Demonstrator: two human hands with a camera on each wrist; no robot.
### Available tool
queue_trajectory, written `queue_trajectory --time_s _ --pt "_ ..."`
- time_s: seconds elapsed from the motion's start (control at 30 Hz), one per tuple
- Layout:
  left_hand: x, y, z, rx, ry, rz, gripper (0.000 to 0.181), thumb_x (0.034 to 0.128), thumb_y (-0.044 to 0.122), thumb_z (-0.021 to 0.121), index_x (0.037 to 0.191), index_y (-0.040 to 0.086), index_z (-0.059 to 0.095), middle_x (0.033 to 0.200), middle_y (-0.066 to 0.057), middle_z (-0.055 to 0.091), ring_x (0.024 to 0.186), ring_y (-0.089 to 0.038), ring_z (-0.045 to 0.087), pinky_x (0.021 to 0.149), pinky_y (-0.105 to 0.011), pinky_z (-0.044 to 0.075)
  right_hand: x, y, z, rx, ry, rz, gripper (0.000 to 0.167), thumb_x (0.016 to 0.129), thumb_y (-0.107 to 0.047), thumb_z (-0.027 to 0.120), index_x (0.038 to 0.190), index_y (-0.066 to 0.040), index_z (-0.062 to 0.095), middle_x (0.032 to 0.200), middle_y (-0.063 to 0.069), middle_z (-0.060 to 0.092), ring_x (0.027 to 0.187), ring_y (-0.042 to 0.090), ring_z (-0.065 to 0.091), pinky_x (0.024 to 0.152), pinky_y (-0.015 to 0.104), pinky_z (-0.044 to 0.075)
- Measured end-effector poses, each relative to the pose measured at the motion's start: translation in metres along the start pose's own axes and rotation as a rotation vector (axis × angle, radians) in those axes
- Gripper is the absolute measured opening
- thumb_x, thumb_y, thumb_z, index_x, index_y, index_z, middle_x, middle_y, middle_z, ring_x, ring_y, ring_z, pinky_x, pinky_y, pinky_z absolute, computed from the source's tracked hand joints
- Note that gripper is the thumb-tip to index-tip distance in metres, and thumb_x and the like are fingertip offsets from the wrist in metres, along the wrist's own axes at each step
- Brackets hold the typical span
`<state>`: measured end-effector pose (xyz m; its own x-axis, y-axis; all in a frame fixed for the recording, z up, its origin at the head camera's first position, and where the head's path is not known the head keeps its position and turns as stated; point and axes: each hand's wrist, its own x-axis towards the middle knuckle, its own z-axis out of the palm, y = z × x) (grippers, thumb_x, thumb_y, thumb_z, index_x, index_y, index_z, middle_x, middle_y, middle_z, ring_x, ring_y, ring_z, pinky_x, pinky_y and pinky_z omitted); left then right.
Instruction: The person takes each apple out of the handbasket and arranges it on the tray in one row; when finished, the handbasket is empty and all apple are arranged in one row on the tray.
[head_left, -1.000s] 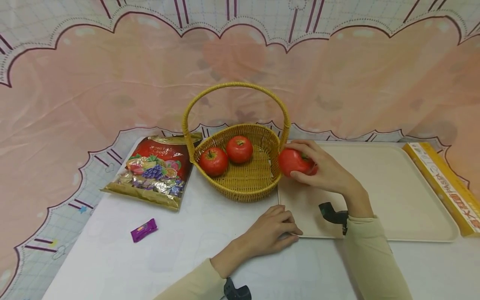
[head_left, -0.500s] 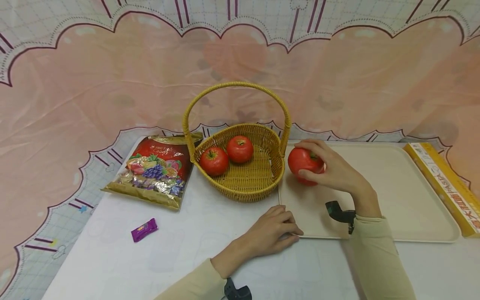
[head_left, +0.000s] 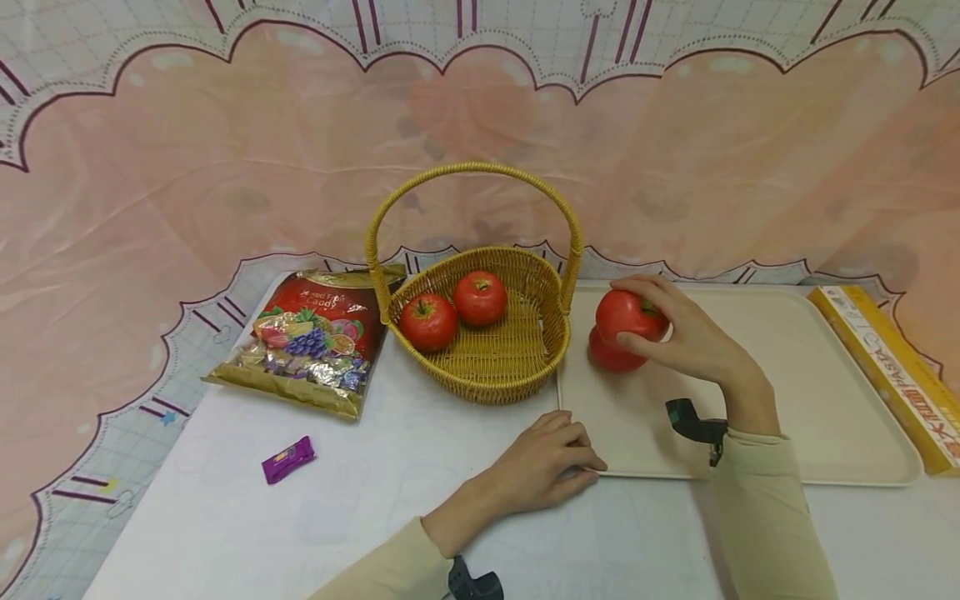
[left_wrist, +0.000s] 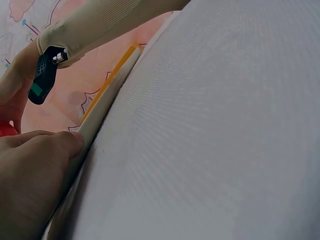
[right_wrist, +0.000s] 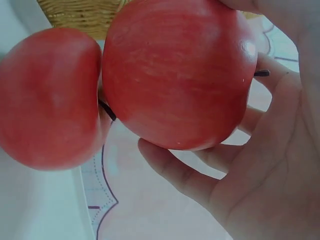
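A red apple (head_left: 628, 315) is held by the thumb and fingers of my right hand (head_left: 693, 342), above the left part of a beige tray (head_left: 780, 375). Beneath it, partly hidden, a second red apple (head_left: 613, 354) sits on the tray. Seen from the right wrist, the held apple (right_wrist: 180, 75) appears against or very near the other apple (right_wrist: 50, 100). My left hand (head_left: 536, 462) holds the tray's near left corner, index finger and thumb at the rim. Two more apples (head_left: 429, 323) lie in the left of a yellow wicker basket (head_left: 491, 387) with a tall handle.
A bag of mixed fruit candy (head_left: 307, 342) lies left of the basket. One purple wrapped candy (head_left: 288, 460) is on the white table (head_left: 360, 508) in front of it. A yellow pasta box (head_left: 892, 379) borders the tray's right side. Patterned cloth (head_left: 480, 108) hangs behind.
My right hand has moved right with its apple, away from the basket's side, and more of the apple underneath shows. The left hand and the basket have stayed put.
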<state>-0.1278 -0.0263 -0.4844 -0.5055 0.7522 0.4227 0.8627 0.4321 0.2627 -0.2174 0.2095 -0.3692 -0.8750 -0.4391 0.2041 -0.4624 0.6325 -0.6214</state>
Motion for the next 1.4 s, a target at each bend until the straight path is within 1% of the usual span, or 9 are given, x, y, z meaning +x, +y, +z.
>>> queue_trajectory --time_s 0.23,0.4,0.53,0.77,0.93,1.07,1.23,1.4 --pt "-0.001 -0.001 0.002 0.016 0.011 0.005 0.015 0.0900 0.033 0.061 0.099 0.029 0.072 0.092 0.014 0.057 0.096 -0.005 0.048 0.104 -0.024 0.035 -0.004 0.002 -0.006 0.010 0.008 0.033 0.060 0.083 -0.023 0.072 0.135 -0.034 0.045 0.137 0.000 0.043 0.117 0.025 0.046 0.089 0.055 0.045" --pt "0.000 -0.001 0.002 0.022 0.007 0.006 0.015 0.0901 0.033 0.061 0.100 0.030 0.072 0.093 0.015 0.057 0.097 -0.005 0.048 0.104 -0.024 0.035 -0.006 0.005 -0.010 0.006 0.009 0.071 0.059 0.083 -0.025 0.071 0.135 -0.033 0.045 0.139 0.003 0.041 0.119 0.028 0.044 0.091 0.060 0.044" --pt "0.000 0.000 0.001 0.015 0.005 -0.003 0.014 0.0896 0.032 0.062 0.099 0.029 0.072 0.093 0.015 0.057 0.097 -0.005 0.048 0.104 -0.024 0.035 -0.008 0.009 -0.013 0.007 -0.008 0.111 0.059 0.083 -0.029 0.071 0.136 -0.033 0.044 0.140 0.005 0.039 0.120 0.030 0.042 0.092 0.062 0.042" --pt "0.000 0.000 0.001 0.013 0.009 0.003 0.014 0.0899 0.032 0.062 0.099 0.029 0.072 0.093 0.015 0.057 0.095 -0.005 0.047 0.102 -0.023 0.036 -0.012 0.015 -0.018 0.008 -0.033 0.163 0.060 0.084 -0.032 0.069 0.138 -0.032 0.042 0.146 0.006 0.034 0.124 0.033 0.039 0.092 0.062 0.042" --pt "0.000 0.000 0.000 0.010 0.011 0.004 0.014 0.0901 0.031 0.061 0.099 0.029 0.072 0.092 0.014 0.057 0.094 -0.005 0.047 0.102 -0.023 0.036 -0.014 0.018 -0.022 -0.002 -0.027 0.179 0.063 0.084 -0.032 0.069 0.140 -0.031 0.040 0.149 0.009 0.031 0.127 0.035 0.036 0.092 0.063 0.041" --pt "0.000 0.000 0.001 0.011 0.012 0.005 0.014 0.0901 0.031 0.061 0.099 0.029 0.072 0.092 0.014 0.057 0.095 -0.005 0.048 0.103 -0.024 0.036 -0.016 0.020 -0.025 -0.003 -0.025 0.196 0.064 0.085 -0.032 0.068 0.142 -0.032 0.038 0.148 0.010 0.031 0.126 0.036 0.037 0.092 0.064 0.041" --pt "0.000 0.000 0.002 0.001 0.011 0.001 0.014 0.0898 0.031 0.062 0.099 0.029 0.072 0.092 0.014 0.057 0.094 -0.004 0.048 0.105 -0.025 0.036 -0.019 0.025 -0.027 -0.002 -0.027 0.208 0.064 0.085 -0.032 0.068 0.142 -0.030 0.038 0.148 0.012 0.031 0.125 0.037 0.036 0.092 0.065 0.041" --pt "-0.001 -0.001 0.001 -0.003 0.007 -0.004 0.014 0.0903 0.031 0.061 0.100 0.029 0.072 0.092 0.014 0.057 0.094 -0.004 0.048 0.105 -0.024 0.035 -0.020 0.031 -0.028 -0.005 -0.028 0.210 0.064 0.085 -0.031 0.068 0.142 -0.028 0.038 0.146 0.013 0.032 0.124 0.037 0.037 0.092 0.063 0.041"
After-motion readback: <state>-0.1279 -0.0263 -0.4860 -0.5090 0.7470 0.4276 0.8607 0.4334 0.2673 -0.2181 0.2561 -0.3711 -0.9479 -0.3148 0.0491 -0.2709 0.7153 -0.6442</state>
